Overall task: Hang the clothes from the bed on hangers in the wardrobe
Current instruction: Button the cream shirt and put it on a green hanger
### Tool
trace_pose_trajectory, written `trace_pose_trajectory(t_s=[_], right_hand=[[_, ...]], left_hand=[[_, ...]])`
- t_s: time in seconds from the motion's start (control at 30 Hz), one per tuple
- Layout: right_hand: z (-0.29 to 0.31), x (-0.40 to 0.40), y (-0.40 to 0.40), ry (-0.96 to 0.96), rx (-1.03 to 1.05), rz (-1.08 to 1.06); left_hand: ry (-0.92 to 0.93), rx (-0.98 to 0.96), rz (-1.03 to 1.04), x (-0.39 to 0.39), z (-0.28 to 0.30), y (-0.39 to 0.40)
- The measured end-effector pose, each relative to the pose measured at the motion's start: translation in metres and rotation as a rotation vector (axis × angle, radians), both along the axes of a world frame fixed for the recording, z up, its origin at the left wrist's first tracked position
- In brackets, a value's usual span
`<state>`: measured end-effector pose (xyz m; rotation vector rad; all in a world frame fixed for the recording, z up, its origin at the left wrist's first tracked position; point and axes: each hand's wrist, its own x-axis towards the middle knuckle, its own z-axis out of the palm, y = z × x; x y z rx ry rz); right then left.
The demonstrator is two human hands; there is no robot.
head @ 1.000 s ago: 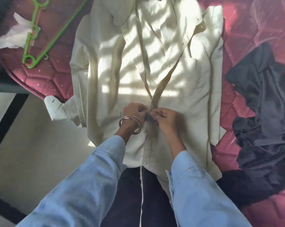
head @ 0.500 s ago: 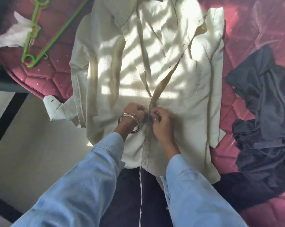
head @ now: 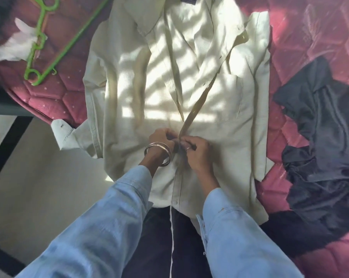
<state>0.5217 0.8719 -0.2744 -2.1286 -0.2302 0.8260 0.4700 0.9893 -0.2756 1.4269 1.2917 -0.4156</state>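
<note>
Quilted maroon bed (head: 55, 93) (sunlit) under shirt (head: 149, 81).

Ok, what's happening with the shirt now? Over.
Both hands, left and right, pinching the cream shirt at its button strip. Shirt flat on bed, not on green hanger. Nothing in the way.

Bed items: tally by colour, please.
Cream: 1, shirt, pinched by left hand and right hand
Green: 1, hanger
Dark: 1, garment
White: 1, cloth
Total: 4
</note>
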Motion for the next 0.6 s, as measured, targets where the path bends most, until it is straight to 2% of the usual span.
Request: trace_pose_trajectory(t_s=[0.17, 0.43, 0.6], right_hand=[[0.000, 0.003, -0.001, 0.076, 0.002, 0.012], [-0.003, -0.001, 0.000, 0.118, -0.008, -0.110], [-0.003, -0.006, 0.002, 0.145, -0.001, -0.206]], left_hand=[[-0.017, 0.089, -0.018, 0.000, -0.002, -0.006], [-0.040, 0.050, -0.100, 0.000, -0.006, -0.002], [-0.018, 0.019, -0.031, 0.000, -0.012, 0.003]])
